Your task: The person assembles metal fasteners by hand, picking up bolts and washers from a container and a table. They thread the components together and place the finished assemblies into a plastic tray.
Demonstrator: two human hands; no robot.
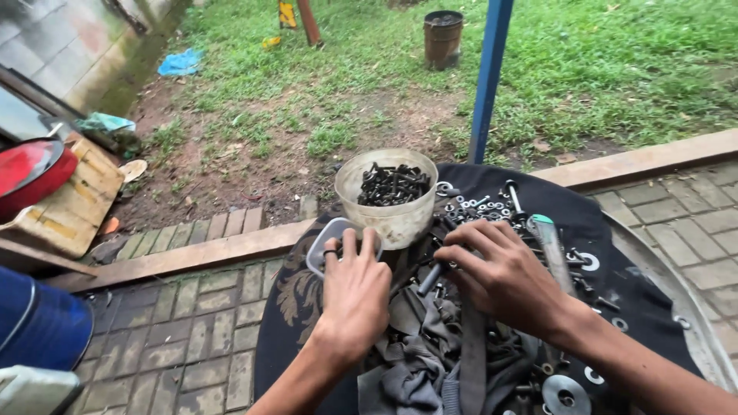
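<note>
Crumpled grey rags [419,361] lie nearest, heaped on a round black cloth with a gold leaf print [296,296] that covers a low circular metal tray [692,323]. Grey brick paving [200,330] runs beneath, edged by a long concrete curb [223,250], with bare dirt and grass [600,69] beyond.

At far left sit a blue plastic drum [38,323], a worn wooden board [73,204] and a red rounded object [31,173]. The left hand [355,296] rests palm down, fingers spread and lightly curled over the rim of a small clear plastic tub [327,242]; a dark ring sits on one finger. Behind it stands a cloudy round plastic container full of black bolts [392,192]. The right hand [503,277] has its fingers bent together, pinching a dark steel bolt [430,278] above the rags. Shiny washers and nuts [477,206] scatter rightward, beside a long grey tool handle [552,250]. A blue steel post [489,77] rises behind, near a rusty can [443,37].
</note>
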